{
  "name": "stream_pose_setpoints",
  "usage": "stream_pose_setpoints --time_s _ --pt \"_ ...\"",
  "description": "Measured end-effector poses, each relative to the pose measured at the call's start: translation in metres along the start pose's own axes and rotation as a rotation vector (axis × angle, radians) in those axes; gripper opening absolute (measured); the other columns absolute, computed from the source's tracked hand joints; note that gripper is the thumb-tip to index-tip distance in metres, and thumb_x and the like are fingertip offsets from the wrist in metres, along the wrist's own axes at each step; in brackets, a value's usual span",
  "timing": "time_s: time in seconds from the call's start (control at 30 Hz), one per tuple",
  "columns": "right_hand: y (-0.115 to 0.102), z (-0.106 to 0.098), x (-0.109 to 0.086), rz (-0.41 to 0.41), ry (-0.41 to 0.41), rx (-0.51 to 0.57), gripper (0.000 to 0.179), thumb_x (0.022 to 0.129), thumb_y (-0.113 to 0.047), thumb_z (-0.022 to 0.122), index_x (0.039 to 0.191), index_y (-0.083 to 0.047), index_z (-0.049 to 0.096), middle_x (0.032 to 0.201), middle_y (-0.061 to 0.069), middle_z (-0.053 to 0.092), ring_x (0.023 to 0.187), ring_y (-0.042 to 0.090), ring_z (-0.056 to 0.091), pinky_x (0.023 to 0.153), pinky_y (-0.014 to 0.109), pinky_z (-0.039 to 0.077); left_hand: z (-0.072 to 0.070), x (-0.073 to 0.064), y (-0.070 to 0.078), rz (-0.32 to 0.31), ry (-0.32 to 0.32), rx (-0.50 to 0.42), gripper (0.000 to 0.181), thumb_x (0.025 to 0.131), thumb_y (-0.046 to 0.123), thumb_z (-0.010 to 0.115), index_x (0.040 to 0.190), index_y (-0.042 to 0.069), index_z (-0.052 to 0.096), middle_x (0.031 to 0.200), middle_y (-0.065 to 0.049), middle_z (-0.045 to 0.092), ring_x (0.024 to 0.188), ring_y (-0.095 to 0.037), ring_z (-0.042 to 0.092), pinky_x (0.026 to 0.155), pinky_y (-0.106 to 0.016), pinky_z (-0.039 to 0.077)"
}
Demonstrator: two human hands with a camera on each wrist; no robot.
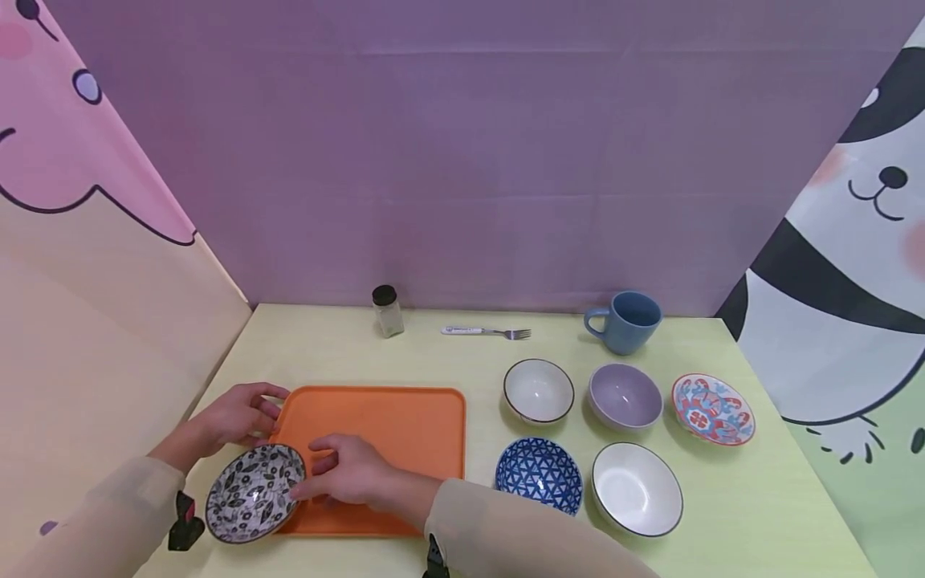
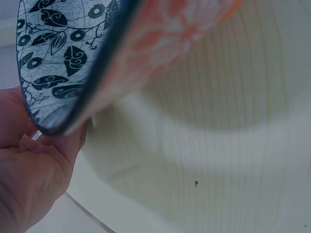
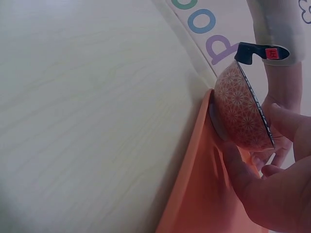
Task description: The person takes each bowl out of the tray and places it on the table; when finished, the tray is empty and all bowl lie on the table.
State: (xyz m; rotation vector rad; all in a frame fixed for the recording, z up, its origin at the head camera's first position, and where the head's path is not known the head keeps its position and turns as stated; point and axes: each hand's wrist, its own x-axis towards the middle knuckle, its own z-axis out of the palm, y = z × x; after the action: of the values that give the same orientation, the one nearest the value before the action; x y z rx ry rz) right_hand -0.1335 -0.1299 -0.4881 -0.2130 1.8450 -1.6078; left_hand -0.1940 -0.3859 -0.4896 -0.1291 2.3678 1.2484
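A bowl (image 1: 253, 494) with black leaves and flowers inside and a red patterned outside tilts over the left edge of an orange tray (image 1: 412, 433). My right hand (image 1: 354, 474) holds the bowl at its right side, thumb at the rim and forefinger stretched out over the tray. Beyond the bowl, my left hand (image 1: 242, 417) reaches to the tray's far left corner with loosely spread fingers. In the left wrist view, that hand (image 2: 39, 165) lies partly behind the bowl's rim. The right wrist view shows the bowl's red outside (image 3: 240, 107) between the two hands.
Right of the tray stand a white bowl (image 1: 538, 391), a purple bowl (image 1: 625, 396), a blue patterned bowl (image 1: 538, 474), another white bowl (image 1: 637, 490) and a red-blue patterned bowl (image 1: 713, 409). Farther back are a black-lidded jar (image 1: 389, 313), a fork (image 1: 484, 331) and a blue mug (image 1: 629, 323).
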Motion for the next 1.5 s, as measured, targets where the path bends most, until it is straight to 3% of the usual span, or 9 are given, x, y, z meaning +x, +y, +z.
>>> stream_pose_setpoints --time_s 0.43,0.67,1.1,1.5 --pt "0.002 0.009 0.006 -0.008 0.009 0.037 0.054 0.08 -0.001 0.085 0.13 -0.007 0.065 0.097 0.002 0.066 0.083 0.014 0.064 0.076 0.041 0.063 0.0 -0.001 0.0 -0.004 0.009 -0.009 0.062 0.089 -0.005 0.063 0.146 -0.007 0.04 0.113 -0.02 0.061 0.088 -0.027 0.066 0.075 -0.042 0.063" --pt "0.007 0.009 0.007 0.033 0.004 0.055 0.05 0.081 0.0 0.084 0.127 -0.009 0.066 0.1 0.002 0.067 0.087 0.018 0.066 0.08 0.043 0.063 0.002 0.002 -0.005 -0.015 0.017 0.002 0.063 0.088 -0.005 0.064 0.146 -0.006 0.04 0.114 -0.02 0.062 0.089 -0.027 0.066 0.076 -0.043 0.063" --pt "0.009 0.011 0.007 0.035 -0.062 0.159 0.047 0.082 0.01 0.076 0.123 -0.012 0.068 0.097 0.008 0.069 0.079 0.022 0.07 0.071 0.049 0.063 -0.001 0.005 -0.007 -0.001 0.005 -0.018 0.061 0.09 -0.006 0.062 0.147 -0.007 0.04 0.113 -0.021 0.06 0.089 -0.028 0.065 0.074 -0.042 0.063" --pt "0.011 0.007 0.0 0.043 -0.074 0.182 0.048 0.08 0.012 0.075 0.122 -0.011 0.069 0.097 0.009 0.069 0.076 0.024 0.072 0.068 0.045 0.064 0.001 0.001 -0.003 -0.008 -0.001 -0.047 0.064 0.088 -0.007 0.063 0.147 -0.008 0.039 0.112 -0.021 0.06 0.088 -0.028 0.067 0.074 -0.044 0.064"
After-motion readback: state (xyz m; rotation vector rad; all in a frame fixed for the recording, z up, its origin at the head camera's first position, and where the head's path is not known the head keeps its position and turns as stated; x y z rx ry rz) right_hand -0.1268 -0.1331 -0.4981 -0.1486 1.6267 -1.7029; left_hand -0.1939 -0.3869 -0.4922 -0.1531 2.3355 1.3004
